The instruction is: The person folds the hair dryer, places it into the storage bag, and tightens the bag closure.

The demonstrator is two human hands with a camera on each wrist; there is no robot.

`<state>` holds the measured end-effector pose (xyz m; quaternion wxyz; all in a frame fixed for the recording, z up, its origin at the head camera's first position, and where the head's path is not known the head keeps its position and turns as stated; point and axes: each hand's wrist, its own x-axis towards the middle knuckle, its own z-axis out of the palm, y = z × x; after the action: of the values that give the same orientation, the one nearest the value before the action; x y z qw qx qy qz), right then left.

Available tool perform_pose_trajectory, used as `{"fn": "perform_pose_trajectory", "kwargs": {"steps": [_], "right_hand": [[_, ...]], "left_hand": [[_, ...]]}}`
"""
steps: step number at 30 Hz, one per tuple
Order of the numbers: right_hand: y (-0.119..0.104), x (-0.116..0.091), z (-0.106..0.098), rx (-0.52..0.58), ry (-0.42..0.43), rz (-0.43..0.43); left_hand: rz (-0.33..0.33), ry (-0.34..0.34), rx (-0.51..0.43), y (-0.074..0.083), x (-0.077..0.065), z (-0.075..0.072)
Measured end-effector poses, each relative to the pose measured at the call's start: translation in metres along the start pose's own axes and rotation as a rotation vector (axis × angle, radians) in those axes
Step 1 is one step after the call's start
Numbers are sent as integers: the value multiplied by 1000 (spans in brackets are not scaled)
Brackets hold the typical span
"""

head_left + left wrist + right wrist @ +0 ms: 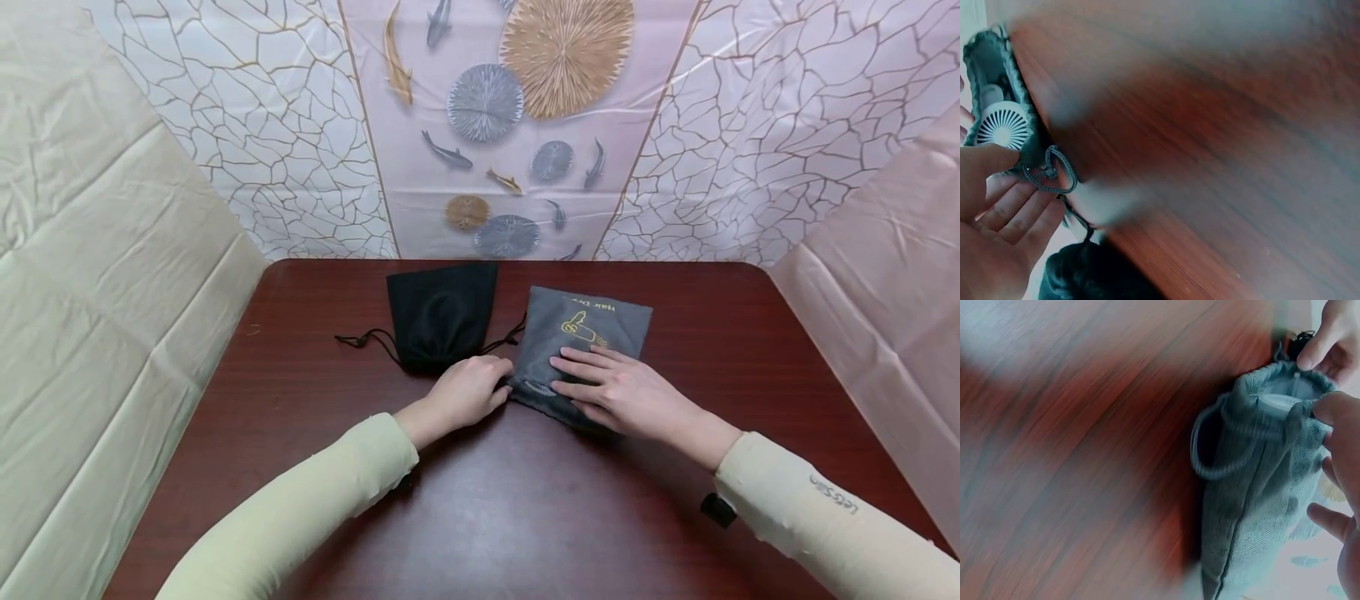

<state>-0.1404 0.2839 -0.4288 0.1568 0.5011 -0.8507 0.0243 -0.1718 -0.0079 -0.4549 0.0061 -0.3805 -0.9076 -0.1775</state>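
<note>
A grey drawstring bag [551,342], printed with a yellow hair dryer outline, lies on the table. Through its mouth shows a hair dryer [1002,125] with a white slatted grille; the rest is hidden inside. My left hand [467,392] pinches the left edge of the bag's mouth, thumb on the rim and fingers beneath. On top of the bag rests my right hand [626,392], fingers extended and spread. In the right wrist view, one digit of the right hand [1344,450] touches the mouth's rim. A dark cord [1207,450] loops out beside it.
Left of the grey bag is a black drawstring bag [442,312], its cords trailing to both sides. Both bags are on a dark red-brown wooden table [480,517]. Patterned cloth [300,125] hangs behind it, with pale cloth walls [90,292] at the sides.
</note>
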Motion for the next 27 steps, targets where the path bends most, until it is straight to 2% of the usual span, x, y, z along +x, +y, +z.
{"fn": "perform_pose_trajectory", "kwargs": {"steps": [5,8,12,15,18,22,27], "right_hand": [[2,-14,-4,43,43,19],[3,-25,-9,93,85,75],[6,-44,-18,128,107,228],[5,-60,-23,126,77,363],[3,-75,-21,121,28,444],[-2,-86,-11,127,-11,434],[-3,-88,2,136,28,339]], "left_hand": [[32,-17,28,6,0,5],[31,-29,45,8,0,6],[17,-27,77,8,1,7],[12,-16,107,6,2,8],[17,-5,134,4,2,10],[46,11,169,2,3,13],[108,27,199,1,5,14]]}}
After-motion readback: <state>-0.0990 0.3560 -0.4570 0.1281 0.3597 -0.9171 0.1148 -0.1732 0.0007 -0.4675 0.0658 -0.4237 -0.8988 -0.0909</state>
